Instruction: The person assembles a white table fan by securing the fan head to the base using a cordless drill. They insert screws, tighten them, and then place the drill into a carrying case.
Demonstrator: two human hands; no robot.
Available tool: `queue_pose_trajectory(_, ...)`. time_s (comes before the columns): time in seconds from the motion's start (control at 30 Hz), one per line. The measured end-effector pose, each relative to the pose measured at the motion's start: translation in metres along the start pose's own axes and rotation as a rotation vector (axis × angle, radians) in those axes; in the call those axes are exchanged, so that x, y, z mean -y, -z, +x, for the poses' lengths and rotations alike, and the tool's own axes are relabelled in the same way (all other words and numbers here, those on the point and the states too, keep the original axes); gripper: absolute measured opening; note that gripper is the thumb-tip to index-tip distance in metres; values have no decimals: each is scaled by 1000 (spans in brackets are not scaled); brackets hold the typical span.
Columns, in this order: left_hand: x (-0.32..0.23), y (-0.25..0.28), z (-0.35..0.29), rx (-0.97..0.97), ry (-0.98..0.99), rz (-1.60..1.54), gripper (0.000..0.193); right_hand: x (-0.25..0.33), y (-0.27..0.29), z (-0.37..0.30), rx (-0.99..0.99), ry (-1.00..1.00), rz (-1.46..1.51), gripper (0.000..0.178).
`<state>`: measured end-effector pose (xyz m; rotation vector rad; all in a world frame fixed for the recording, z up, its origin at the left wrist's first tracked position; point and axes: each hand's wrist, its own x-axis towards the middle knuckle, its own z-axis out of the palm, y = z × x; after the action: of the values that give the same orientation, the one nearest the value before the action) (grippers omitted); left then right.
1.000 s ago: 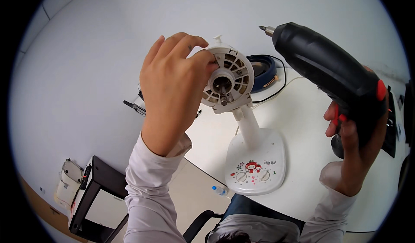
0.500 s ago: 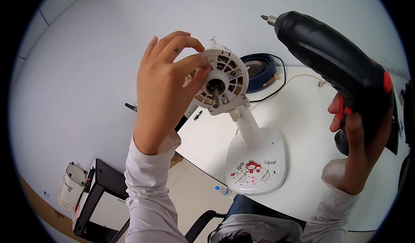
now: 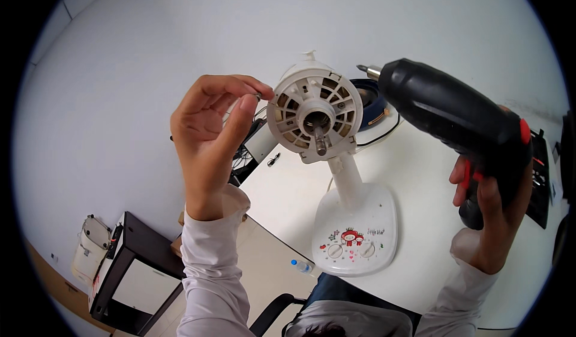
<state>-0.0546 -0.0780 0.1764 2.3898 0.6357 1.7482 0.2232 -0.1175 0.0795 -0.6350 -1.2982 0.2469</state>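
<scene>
A white table fan (image 3: 354,232) without blades or grille stands on the desk, its round motor housing (image 3: 345,100) and metal shaft facing me. Beside the housing's left rim is my left hand (image 3: 210,127), thumb and forefinger pinched on a small dark metal piece that looks like a screw (image 3: 258,97). My right hand (image 3: 495,199) is wrapped around the grip of a black and red cordless screwdriver (image 3: 453,109), held up to the right of the fan. Its bit points left toward the housing without touching it.
The white desk (image 3: 414,169) carries a dark blue round object (image 3: 375,106) with a black cable behind the fan. At the right lies a black flat case (image 3: 539,184). A dark cabinet (image 3: 135,277) and a water bottle (image 3: 302,266) are below, left of the desk.
My left hand has come away from the housing to the left, with the small piece showing in its fingertips. The cordless screwdriver sits slightly lower in view.
</scene>
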Motion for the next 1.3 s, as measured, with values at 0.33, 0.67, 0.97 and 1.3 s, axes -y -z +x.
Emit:
queue_pose_trajectory(0.33,33,-5,-12,-203,-84,68,13,-3,1,-1,-29,-147,89,65)
queue_pose_trajectory(0.67,34,-15,-55,-414,-100,-142,16,-55,14,-25,229,-183,-373,55)
queue_pose_trajectory(0.97,30,-42,-103,-228,138,-664,14,-125,61,-120,757,180,-1150,66)
queue_pose_trajectory(1.3,41,-51,-117,-87,207,-827,23,-123,49,-137,803,114,-1162,65)
